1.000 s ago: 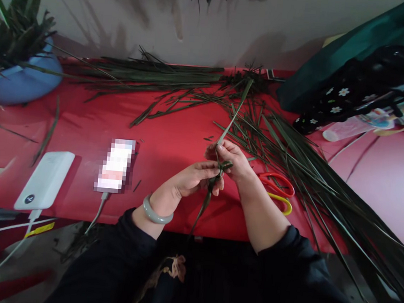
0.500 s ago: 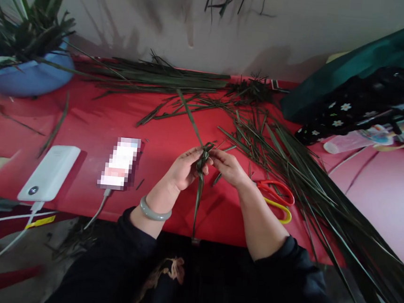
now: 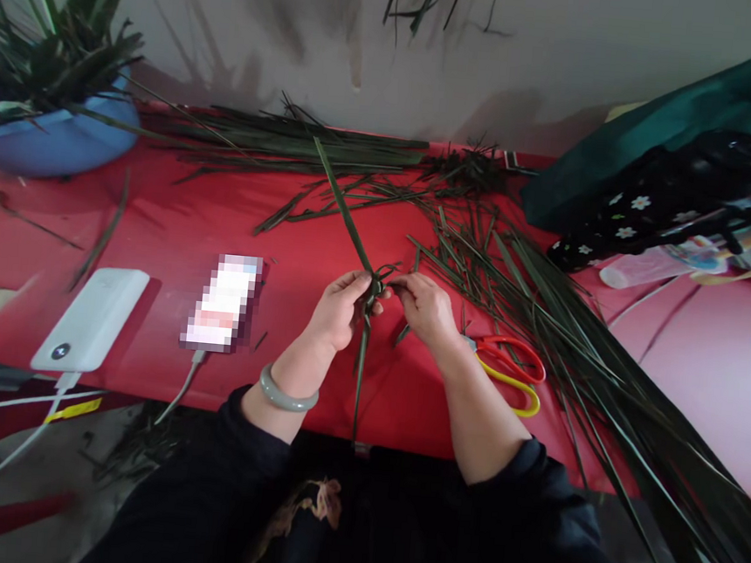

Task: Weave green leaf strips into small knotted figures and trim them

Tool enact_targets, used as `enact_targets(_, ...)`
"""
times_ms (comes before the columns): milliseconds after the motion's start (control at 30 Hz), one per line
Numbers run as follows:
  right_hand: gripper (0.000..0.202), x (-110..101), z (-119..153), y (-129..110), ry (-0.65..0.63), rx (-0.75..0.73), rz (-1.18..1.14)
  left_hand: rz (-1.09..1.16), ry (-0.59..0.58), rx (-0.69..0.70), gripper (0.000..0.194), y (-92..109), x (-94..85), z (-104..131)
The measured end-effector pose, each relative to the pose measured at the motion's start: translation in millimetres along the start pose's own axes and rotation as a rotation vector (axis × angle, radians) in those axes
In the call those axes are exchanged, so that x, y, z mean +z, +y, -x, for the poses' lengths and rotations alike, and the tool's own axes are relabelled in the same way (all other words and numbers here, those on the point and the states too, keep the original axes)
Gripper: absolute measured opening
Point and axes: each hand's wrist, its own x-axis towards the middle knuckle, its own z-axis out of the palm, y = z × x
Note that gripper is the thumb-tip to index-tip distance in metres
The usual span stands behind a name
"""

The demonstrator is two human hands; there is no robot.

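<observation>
My left hand grips a small knotted piece of green leaf strips between thumb and fingers, above the front of the red table. From its top a long leaf strip slants up and left; another tail hangs straight down toward the table's edge. At the right side of the knot, my right hand is closed in a pinch on a thin leaf end that comes out of it. The fingertips partly hide this end. A grey bangle circles my left wrist. Scissors with red and yellow handles lie beside my right forearm.
Cut leaf strips lie along the wall, and long leaves spread over the right side. A blue basin of leaves stands at left. A phone and white power bank lie left; a green bag stands right.
My right hand has drawn slightly right, away from the knot, and its fingers have curled more. The upper leaf strip has swung a little left and shows more length.
</observation>
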Motion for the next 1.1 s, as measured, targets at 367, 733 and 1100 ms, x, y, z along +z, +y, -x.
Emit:
enact_targets(367,0.021,-3,0,-3,0.077,0.016,-0.134,-0.059,-0.010,-0.007,0.024,0,2.2,0)
enact_targets(733,0.011,-1,4,-17,0.058,0.026,-0.286,0.008,0.017,0.030,0.029,-4,3.1,-2)
enact_targets(1100,0.022,0,2,-7,0.135,0.119,-0.428,0.034,-0.079,-0.031,0.019,-1,2.8,1)
